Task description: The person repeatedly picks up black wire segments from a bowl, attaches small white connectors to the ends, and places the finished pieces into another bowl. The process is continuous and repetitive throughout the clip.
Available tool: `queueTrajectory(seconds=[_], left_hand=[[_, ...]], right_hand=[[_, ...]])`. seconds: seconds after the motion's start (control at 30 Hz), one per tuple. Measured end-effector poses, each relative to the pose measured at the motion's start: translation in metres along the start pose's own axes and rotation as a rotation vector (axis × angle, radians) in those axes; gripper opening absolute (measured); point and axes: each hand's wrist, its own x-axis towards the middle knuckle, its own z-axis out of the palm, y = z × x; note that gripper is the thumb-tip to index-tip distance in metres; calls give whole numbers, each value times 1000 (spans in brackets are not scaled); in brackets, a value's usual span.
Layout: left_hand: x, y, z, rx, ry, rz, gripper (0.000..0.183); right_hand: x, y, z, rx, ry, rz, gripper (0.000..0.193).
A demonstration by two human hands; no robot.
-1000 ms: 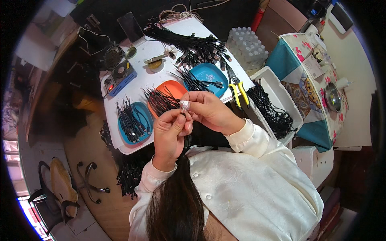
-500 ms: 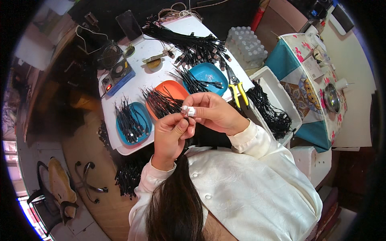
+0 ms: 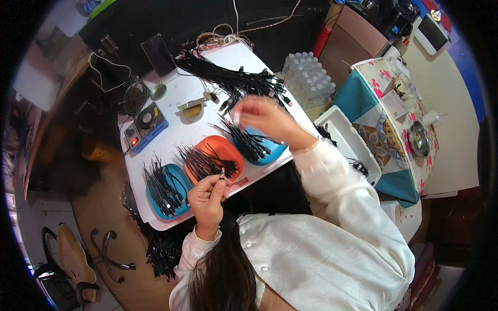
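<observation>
My left hand (image 3: 208,199) is closed, thumb and fingers pinching a short black cable (image 3: 223,174) whose end sticks up past the fingertips. It is just in front of an orange tray (image 3: 215,142) of thin black cables. My right hand (image 3: 267,122) is over the right-hand blue tray (image 3: 272,154), which also holds black cables (image 3: 249,142). Motion smears its fingers, with something white at the tips, so its grip cannot be made out. A second blue tray (image 3: 174,170) on the left holds more cables with small plugs.
Long black cables (image 3: 233,78) lie across the back of the white table (image 3: 140,179). A blue device (image 3: 150,132) with a red light stands at the left, near a yellow sponge (image 3: 192,111). A white foam box (image 3: 358,140) with cables is at the right, beside wrapped bottles (image 3: 308,78).
My hands have come apart. The right moved up and forward over the right-hand blue tray, covering the yellow-handled pliers. My left sank slightly, still pinching the cable.
</observation>
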Motion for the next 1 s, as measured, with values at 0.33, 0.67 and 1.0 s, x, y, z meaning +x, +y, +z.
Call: queueTrajectory(seconds=[0.33,0.67,1.0], left_hand=[[-3,-3,-15,-182,144,-107,14],[-10,7,-22,-320,155,-156,15],[1,32,-14,-361,161,-35,15]], right_hand=[[169,101,-125,-1371,249,119,16],[162,46,-124,-1205,281,32,9],[87,-83,-45,-764,296,-266,14]])
